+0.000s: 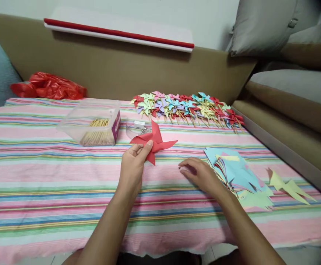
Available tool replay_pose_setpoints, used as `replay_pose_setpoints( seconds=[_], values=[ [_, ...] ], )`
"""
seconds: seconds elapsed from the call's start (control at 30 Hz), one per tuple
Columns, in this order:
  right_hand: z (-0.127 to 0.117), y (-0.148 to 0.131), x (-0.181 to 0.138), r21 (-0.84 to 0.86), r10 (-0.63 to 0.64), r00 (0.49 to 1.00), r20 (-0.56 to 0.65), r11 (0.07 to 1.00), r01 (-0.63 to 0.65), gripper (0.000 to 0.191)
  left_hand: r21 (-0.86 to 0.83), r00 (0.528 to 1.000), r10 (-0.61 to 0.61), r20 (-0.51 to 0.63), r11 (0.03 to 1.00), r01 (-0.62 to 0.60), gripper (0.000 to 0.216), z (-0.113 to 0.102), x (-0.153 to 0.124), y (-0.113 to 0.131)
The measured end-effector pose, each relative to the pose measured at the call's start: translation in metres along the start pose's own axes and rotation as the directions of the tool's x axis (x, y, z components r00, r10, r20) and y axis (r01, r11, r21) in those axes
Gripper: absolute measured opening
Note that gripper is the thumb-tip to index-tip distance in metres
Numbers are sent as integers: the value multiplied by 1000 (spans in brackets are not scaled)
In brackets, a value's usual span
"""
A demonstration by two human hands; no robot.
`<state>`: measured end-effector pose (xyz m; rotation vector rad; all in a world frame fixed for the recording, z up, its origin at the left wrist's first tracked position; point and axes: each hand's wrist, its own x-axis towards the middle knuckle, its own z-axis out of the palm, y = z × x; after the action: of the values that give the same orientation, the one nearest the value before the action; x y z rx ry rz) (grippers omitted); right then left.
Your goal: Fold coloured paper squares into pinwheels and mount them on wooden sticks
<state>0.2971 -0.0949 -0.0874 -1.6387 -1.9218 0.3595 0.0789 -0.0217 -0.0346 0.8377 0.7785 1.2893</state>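
My left hand (135, 158) is closed on a red paper pinwheel (157, 141), thumb on top near its centre, above the striped cloth. To its right, my right hand (197, 170) has thumb and forefinger brought together around a tiny dark item, too small to name. Behind the pinwheel, partly hidden by it, sits a small clear container (133, 131) with little silvery pieces and a white box (139, 124). Beside my right forearm lies a stack of cut coloured paper sheets (239, 171), light blue on top.
A clear plastic box (74, 125) of wooden sticks (98, 136) stands left. Finished pinwheels on sticks (188, 106) lie in rows at the back. A yellow-green cut paper (289, 187) rests far right, near cushions (295, 88). A red plastic bag (50, 86) lies back left.
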Motion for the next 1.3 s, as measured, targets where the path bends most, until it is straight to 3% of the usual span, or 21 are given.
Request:
replay_pose_setpoints(
  seconds=[0.27,0.4,0.5,0.6,0.7,0.83,0.93,1.07,1.3],
  values=[
    [2,-5,-2,28,-35,999,2,999,35,15,71,999,-19,30,997,17,32,0,6,-13],
    [-4,-10,-1,40,-25,1000,8,999,24,16,148,998,37,51,988,-44,32,-2,5,-18],
    [-12,-24,-2,168,70,987,-144,985,-45,9,293,989,133,57,945,-144,33,-3,3,-20],
    [-17,-48,-4,424,208,914,-349,904,-43,4,474,974,214,78,851,-225,32,-1,-2,-19],
    [-14,-71,-1,501,204,904,-377,865,13,3,581,959,252,129,764,-279,33,4,-8,-18],
    [-6,-83,7,335,68,887,-457,937,101,4,547,968,169,183,801,-244,36,10,-13,-21],
    [-3,-81,10,230,39,867,-496,969,88,4,478,976,102,190,859,-183,36,12,-14,-23],
    [-2,-77,9,215,44,872,-488,974,71,6,350,980,49,193,930,-115,33,16,-15,-21],
    [-6,-76,8,247,37,876,-481,964,94,6,289,973,11,230,954,-79,32,15,-17,-21]
  ],
)
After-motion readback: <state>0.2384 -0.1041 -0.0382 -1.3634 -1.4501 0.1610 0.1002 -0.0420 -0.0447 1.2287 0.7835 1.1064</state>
